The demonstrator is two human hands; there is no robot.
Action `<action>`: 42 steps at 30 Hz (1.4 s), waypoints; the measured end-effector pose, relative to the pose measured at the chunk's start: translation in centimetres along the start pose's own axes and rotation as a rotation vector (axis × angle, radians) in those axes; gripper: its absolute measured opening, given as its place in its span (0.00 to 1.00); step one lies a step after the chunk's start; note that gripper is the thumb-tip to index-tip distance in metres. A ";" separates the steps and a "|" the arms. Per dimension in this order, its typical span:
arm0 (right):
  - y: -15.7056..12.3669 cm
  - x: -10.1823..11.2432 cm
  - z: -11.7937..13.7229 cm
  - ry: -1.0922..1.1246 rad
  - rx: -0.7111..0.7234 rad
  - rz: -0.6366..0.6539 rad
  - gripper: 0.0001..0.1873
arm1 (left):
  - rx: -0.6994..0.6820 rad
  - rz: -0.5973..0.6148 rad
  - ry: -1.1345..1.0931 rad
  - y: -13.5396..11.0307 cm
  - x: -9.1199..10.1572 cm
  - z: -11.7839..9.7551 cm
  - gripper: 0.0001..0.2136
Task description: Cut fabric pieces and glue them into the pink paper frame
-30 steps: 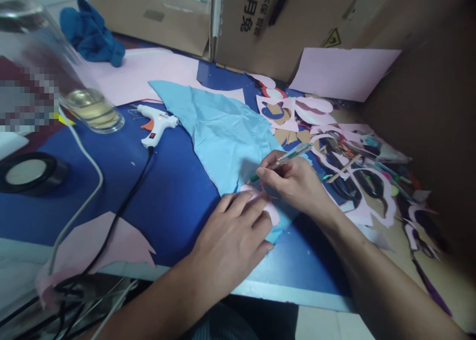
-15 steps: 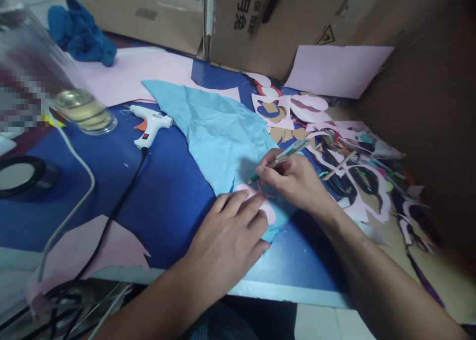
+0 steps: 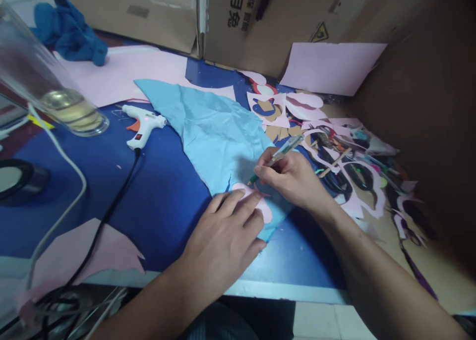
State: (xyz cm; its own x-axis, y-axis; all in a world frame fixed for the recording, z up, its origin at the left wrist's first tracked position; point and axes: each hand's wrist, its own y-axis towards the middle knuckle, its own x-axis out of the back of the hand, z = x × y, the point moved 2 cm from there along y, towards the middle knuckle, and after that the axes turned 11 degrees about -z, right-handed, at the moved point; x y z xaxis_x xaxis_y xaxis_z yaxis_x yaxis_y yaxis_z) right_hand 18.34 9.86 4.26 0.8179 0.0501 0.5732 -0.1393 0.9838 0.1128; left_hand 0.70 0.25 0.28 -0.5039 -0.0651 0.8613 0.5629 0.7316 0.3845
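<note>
Head view: at the far left a roll of black tape (image 3: pixel 22 181) sits partly out of frame, with a tall glass (image 3: pixel 72 109) behind it, yellowish liquid at its bottom. A torn-edged sheet of pink paper (image 3: pixel 85 251) lies on the table's near edge beneath a black cord (image 3: pixel 106 221), which runs up to a white glue gun (image 3: pixel 141 124). Between that cord and the left hand (image 3: pixel 223 236) lies the broadest stretch of blue tabletop (image 3: pixel 159 211). The left hand is flat, fingers slightly spread, its forearm crossing the pale front edge. A wrinkled light blue cloth (image 3: pixel 219 137) stretches diagonally from beside the glue gun to under this hand. Behind, a cardboard box (image 3: pixel 286 28) carries dark Chinese writing; 月兔 and 环保 can be read, the top cut off by the frame. A rounded pink cutout (image 3: pixel 266 213) lies on the cloth under the left fingers. The right hand (image 3: pixel 293 176) pinches a pen (image 3: pixel 286 148), its tip at the cutout's upper edge; contact is unclear. Pink offcuts (image 3: pixel 314 100) crowd the room beyond. A warning triangle (image 3: pixel 320 32) marks the box above a leaning pink sheet (image 3: pixel 330 67).
</note>
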 end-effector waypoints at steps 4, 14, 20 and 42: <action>-0.1 0.0 -0.1 0.016 -0.015 0.003 0.06 | 0.000 -0.011 -0.001 0.0 0.0 0.0 0.18; -0.1 0.2 0.0 -0.028 0.004 0.000 0.06 | -0.003 -0.013 -0.006 0.0 0.0 0.1 0.18; -0.1 0.3 -0.1 -0.036 0.005 -0.005 0.06 | -0.006 -0.020 0.002 0.0 0.0 0.0 0.17; -0.1 0.7 0.1 -0.075 0.002 -0.013 0.07 | -0.003 -0.010 0.003 0.0 0.0 0.1 0.17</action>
State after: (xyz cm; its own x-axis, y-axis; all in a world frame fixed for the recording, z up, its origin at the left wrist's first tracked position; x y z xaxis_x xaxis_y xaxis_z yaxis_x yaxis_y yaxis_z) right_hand 18.86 9.82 4.72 0.7753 0.0242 0.6311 -0.1304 0.9839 0.1225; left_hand 0.58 0.29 0.24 -0.5080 -0.0744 0.8581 0.5597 0.7287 0.3946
